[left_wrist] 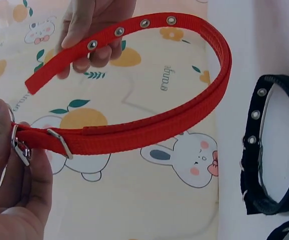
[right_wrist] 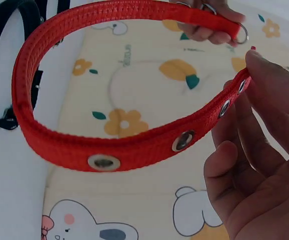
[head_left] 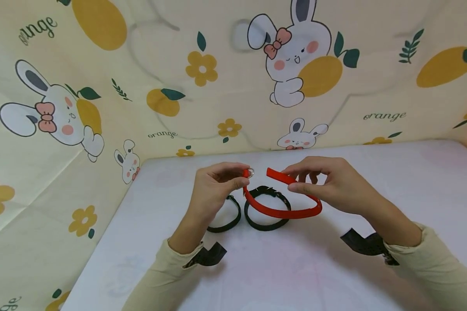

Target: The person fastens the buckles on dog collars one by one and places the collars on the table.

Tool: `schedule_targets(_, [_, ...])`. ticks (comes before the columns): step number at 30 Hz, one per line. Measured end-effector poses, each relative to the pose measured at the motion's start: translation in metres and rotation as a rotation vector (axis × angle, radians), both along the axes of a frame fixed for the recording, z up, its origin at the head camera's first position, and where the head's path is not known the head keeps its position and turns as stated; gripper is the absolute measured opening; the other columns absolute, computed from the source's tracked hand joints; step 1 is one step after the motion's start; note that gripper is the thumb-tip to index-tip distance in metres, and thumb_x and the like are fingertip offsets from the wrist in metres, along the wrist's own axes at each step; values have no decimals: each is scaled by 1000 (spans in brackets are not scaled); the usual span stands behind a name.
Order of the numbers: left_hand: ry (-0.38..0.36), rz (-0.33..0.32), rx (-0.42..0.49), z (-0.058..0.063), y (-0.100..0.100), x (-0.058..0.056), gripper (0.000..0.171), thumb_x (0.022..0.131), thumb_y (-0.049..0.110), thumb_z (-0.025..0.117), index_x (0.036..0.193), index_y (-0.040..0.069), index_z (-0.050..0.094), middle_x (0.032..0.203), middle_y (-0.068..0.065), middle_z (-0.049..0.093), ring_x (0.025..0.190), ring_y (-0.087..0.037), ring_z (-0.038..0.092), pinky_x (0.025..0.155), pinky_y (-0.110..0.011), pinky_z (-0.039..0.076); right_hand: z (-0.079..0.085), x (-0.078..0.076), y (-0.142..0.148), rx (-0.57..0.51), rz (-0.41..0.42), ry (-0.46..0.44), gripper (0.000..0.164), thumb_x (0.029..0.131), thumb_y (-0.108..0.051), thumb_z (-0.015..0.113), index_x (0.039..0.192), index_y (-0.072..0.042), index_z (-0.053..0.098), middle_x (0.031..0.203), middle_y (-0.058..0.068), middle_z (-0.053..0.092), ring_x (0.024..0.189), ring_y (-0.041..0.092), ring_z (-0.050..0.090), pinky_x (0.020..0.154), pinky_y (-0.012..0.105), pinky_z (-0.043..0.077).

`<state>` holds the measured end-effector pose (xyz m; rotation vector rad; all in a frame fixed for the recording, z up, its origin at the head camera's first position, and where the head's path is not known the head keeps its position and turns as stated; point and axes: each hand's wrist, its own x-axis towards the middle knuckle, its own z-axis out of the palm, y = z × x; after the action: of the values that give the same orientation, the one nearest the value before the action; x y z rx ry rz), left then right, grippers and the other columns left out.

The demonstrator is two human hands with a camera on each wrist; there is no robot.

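Observation:
A red collar (head_left: 276, 213) with metal eyelets hangs in an unfastened loop between both hands, above the table. My left hand (head_left: 215, 185) pinches its buckle end; the metal buckle (left_wrist: 22, 150) and a strap keeper (left_wrist: 60, 143) show in the left wrist view, and a D-ring (right_wrist: 243, 33) in the right wrist view. My right hand (head_left: 327, 183) pinches the strap near its free tip (left_wrist: 37, 82), which sticks out past the fingers. Tip and buckle are apart, facing each other.
Two black collars, one (head_left: 266, 227) behind the red loop and one (head_left: 223, 229) partly hidden by the left hand, lie closed in rings on the white table (head_left: 264, 276). A patterned cloth (head_left: 218, 39) stands behind. Black straps (head_left: 362, 242) hang at the cuffs.

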<state>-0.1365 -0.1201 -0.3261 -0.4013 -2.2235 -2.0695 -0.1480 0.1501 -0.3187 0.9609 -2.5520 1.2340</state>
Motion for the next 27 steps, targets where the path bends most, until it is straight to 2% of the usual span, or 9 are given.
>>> schedule_targets(8, [8, -21, -29, -1, 8, 5, 26, 83, -1, 76, 109, 0, 74, 104, -15, 75, 93, -18, 70, 84, -30, 60, -4, 4, -5, -31, 67, 35, 30, 83, -17, 81, 109, -31, 75, 85, -17, 68, 76, 6, 55, 62, 23, 45])
schedule_targets(15, [4, -29, -28, -2, 11, 7, 27, 82, -3, 77, 108, -2, 74, 102, -20, 74, 93, -19, 68, 81, -28, 59, -3, 7, -8, -13, 85, 51, 29, 84, -18, 81, 110, -30, 75, 86, -17, 68, 78, 5, 55, 64, 22, 45])
schedule_targets(22, [16, -62, -59, -3, 13, 7, 28, 82, -2, 78, 109, -1, 74, 102, -17, 74, 98, -20, 67, 84, -33, 57, -3, 6, -9, -9, 103, 85, 30, 85, -15, 79, 110, -29, 74, 89, -20, 68, 79, 3, 56, 65, 21, 46])
schedule_targets(27, [7, -109, -50, -2, 12, 8, 29, 82, -1, 78, 110, -2, 73, 101, -15, 74, 94, -20, 67, 80, -31, 57, -3, 6, -9, 6, 107, 69, 27, 87, -14, 77, 110, -28, 74, 94, -19, 70, 83, 2, 59, 72, 20, 51])
